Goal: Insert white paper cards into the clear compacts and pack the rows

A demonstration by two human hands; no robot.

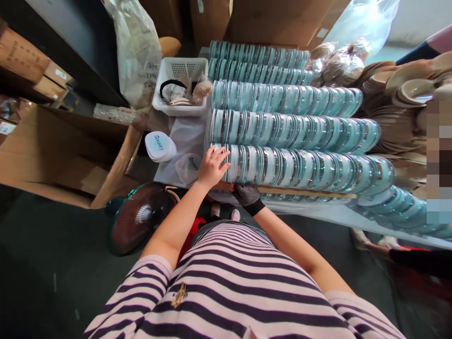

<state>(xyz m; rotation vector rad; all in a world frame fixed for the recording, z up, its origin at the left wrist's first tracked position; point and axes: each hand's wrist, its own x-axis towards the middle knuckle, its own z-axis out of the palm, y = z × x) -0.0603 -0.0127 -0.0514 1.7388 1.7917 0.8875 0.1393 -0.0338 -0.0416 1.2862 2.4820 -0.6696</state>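
Note:
Long rows of round teal-rimmed cases (303, 169) stand on edge across a white table (328, 213). My bare left hand (213, 165) presses flat against the left end of the nearest row, fingers spread. My right hand (247, 195), in a black mesh glove, sits at the table's front edge under that row, next to a thin wooden strip (307, 191); what its fingers do is hidden. Two loose white lids marked "Beauty" (160, 146) lie left of my left hand.
A white plastic basket (181, 84) with small parts stands behind the lids. Stacks of tan discs (399, 89) fill the right side. An open cardboard box (60, 155) and a floor fan (139, 216) are at the left. Another person's leg (416, 256) shows lower right.

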